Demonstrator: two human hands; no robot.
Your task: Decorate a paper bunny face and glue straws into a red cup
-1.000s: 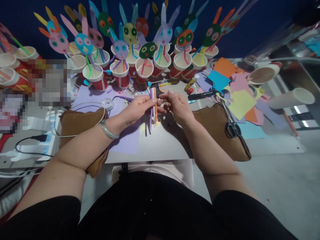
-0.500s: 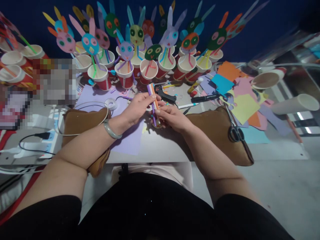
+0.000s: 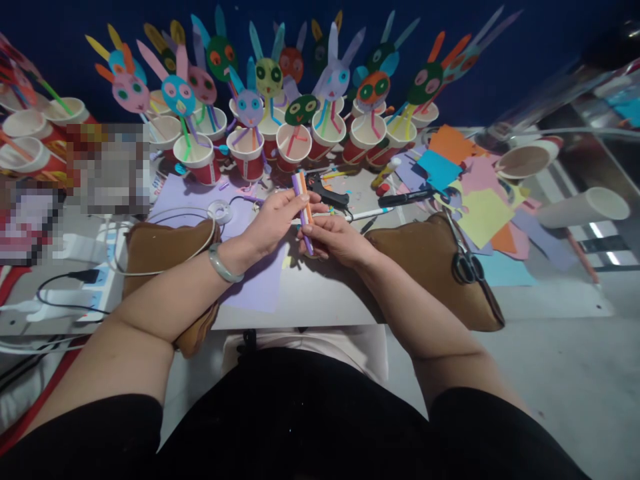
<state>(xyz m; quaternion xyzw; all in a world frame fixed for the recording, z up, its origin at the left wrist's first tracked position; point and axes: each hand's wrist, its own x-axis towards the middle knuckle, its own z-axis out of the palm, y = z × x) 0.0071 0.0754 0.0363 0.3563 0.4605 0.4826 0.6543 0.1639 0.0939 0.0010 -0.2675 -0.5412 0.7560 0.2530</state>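
Note:
My left hand [image 3: 275, 217] pinches the upper part of a small bundle of straws [image 3: 303, 210], purple, white and orange. Lower down, my right hand [image 3: 337, 239] has its fingers closed on the same bundle, which stands slightly tilted over the table. Just behind the hands lies a black glue gun [image 3: 327, 191]. A roll of clear tape [image 3: 219, 211] rests left of my left hand on purple paper [image 3: 260, 283]. Behind them stand several paper cups [image 3: 249, 157] holding straw figures with paper rabbit heads [image 3: 249, 109].
Brown cushions lie under my left forearm [image 3: 167, 243] and by my right forearm [image 3: 420, 267]. Scissors [image 3: 467, 267] rest on the right cushion. Coloured paper [image 3: 483, 217] is spread at the right. A power strip [image 3: 103, 270] with cables is at the left.
The straw bundle has turned slightly, with the purple straw now more in front. Both hands keep hold of it. The whole view has shifted a little.

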